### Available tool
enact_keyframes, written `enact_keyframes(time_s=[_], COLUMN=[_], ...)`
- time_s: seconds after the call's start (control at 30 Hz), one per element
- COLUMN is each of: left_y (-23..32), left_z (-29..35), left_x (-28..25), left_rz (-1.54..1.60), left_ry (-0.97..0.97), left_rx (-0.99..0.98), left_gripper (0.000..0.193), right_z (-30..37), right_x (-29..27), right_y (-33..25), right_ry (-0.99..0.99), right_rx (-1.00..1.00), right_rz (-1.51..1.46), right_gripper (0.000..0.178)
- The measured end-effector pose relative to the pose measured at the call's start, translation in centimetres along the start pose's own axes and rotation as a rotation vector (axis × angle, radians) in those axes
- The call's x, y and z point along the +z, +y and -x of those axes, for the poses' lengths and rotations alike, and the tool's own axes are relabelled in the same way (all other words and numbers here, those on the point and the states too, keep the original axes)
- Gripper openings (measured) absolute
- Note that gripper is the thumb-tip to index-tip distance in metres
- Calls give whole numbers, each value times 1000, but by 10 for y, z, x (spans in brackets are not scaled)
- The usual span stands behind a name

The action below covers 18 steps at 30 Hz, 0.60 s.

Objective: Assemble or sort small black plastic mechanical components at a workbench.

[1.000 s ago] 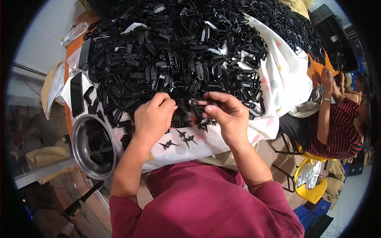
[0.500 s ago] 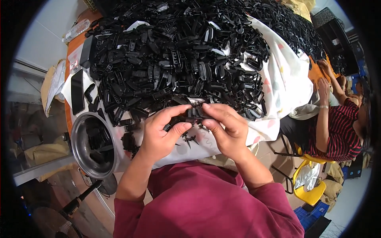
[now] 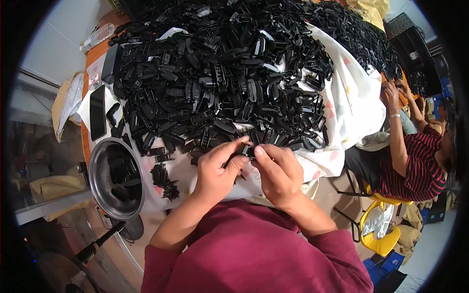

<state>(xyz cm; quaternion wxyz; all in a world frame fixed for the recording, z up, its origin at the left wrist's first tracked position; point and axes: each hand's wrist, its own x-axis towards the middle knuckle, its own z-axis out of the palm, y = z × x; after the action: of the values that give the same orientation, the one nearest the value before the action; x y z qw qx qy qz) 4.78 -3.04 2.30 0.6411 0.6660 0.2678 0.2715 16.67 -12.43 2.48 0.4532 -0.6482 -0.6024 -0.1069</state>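
Observation:
My left hand (image 3: 218,171) and my right hand (image 3: 275,173) meet at the near edge of the table, fingertips pinched together on one small black plastic part (image 3: 247,150). Just beyond them lies a huge heap of black plastic clips (image 3: 229,78) spread over a white cloth (image 3: 359,105). A small cluster of black spring pieces (image 3: 163,179) lies on the cloth left of my left hand. Most of the held part is hidden by my fingers.
A round metal bowl (image 3: 100,193) with some black parts inside sits at the left table corner. A dark phone (image 3: 97,112) lies beyond it. Another person in a striped shirt (image 3: 415,166) sits at the right, hands at the heap. A fan stands on the floor at lower left.
My hands drew back from the heap's edge toward me and closed together on one black part. The view shifted a little.

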Motion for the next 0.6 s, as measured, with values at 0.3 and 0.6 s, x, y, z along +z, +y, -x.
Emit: enact_keyframes(time_s=[0.3,0.6], left_y=[-2,-11], left_z=[8,37], left_x=[-10,-51], left_rz=[179,687], left_ry=[-109,-288], left_rx=[-152,-260], left_gripper=[33,32], right_z=[-2,-16], right_x=[-11,-12], right_y=[-9,-19], right_ry=[-150,-473], right_rx=[84,376], right_rz=[-99,-682], right_gripper=[40,19])
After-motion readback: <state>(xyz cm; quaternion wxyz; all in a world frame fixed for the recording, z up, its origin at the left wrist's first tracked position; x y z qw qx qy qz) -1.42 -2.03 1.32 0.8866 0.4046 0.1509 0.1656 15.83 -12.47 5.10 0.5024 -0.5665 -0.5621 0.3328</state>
